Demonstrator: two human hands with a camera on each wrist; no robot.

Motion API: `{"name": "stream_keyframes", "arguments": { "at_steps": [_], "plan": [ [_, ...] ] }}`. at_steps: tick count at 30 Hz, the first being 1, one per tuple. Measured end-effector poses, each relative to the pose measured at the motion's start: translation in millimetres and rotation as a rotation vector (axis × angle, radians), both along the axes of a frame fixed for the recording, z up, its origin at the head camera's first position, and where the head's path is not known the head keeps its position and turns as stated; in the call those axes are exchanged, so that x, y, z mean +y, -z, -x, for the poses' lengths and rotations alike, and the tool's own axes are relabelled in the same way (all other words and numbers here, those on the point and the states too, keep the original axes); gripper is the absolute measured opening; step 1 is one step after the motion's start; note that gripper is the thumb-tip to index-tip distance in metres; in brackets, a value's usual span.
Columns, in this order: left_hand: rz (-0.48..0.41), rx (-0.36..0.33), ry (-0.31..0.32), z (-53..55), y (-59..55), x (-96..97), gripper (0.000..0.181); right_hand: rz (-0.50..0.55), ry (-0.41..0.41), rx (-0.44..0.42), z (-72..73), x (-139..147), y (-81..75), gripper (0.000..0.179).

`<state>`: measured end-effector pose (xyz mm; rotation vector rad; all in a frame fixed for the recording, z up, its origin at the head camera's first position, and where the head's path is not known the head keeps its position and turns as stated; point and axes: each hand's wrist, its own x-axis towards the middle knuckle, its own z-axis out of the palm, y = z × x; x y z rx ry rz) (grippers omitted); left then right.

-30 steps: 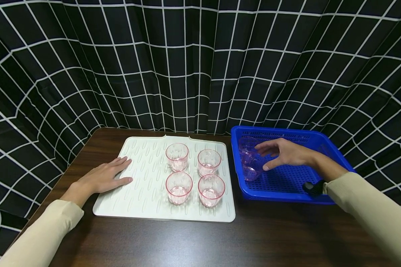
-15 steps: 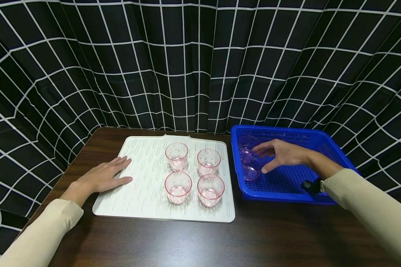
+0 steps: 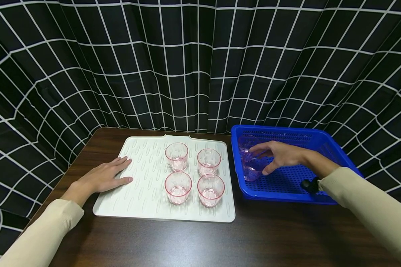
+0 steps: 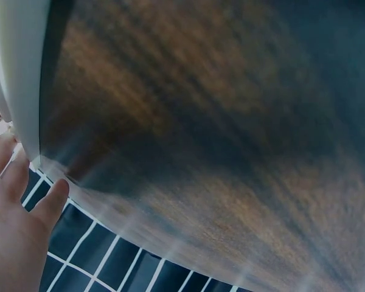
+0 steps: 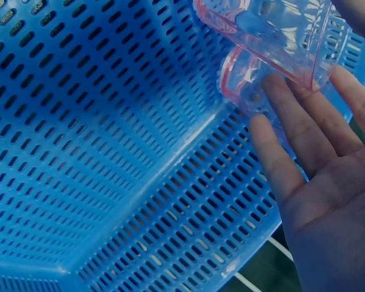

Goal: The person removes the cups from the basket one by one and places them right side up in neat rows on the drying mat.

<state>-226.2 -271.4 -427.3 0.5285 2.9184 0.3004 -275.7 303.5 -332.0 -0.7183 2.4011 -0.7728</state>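
Observation:
My left hand [image 3: 101, 177] lies with straight fingers on the left edge of a white ribbed drying mat [image 3: 143, 196]. Several clear pink-rimmed glasses stand upright in two rows on the mat's right half. The nearest pair are a left glass [image 3: 178, 189] and a right glass [image 3: 210, 192]. Inside a blue basket, my right hand [image 3: 284, 155] curves its fingers and thumb round a clear pink glass [image 3: 251, 173]. The right wrist view shows that glass [image 5: 286, 36] between thumb and fingers, with another glass [image 5: 234, 76] behind the fingertips.
The blue perforated basket [image 3: 280, 195] stands at the right, close beside the mat. Its other glass [image 3: 246, 141] is in the far left corner. A dark wooden table [image 3: 173, 244] lies underneath, and a black gridded curtain [image 3: 187, 66] hangs behind.
My right hand has lowered slightly, and its thumb has come against the near glass in the basket. My left hand and the glasses on the mat stay in place.

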Motion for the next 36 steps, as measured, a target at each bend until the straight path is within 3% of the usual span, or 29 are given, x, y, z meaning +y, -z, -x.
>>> {"name": "stream_keyframes", "arguments": {
  "at_steps": [9, 19, 31, 36],
  "plan": [
    [0.005, 0.001, -0.001, -0.4, -0.6, -0.2, 0.085, -0.034, 0.005, 0.028, -1.5, -4.7, -0.3, 0.080],
    [0.002, 0.004, 0.004, 0.0, 0.2, -0.1, 0.086, -0.028, 0.018, 0.043, -8.4, -2.0, -16.8, 0.077],
    [-0.003, 0.001, 0.001, -1.4, 1.5, -0.8, 0.085, -0.020, 0.075, 0.257, -12.2, -2.4, -57.1, 0.074],
    [-0.005, 0.008, 0.006, -1.4, 1.5, -1.6, 0.085, -0.005, 0.153, 0.371, -14.1, -10.3, -65.8, 0.072]
  ]
}}
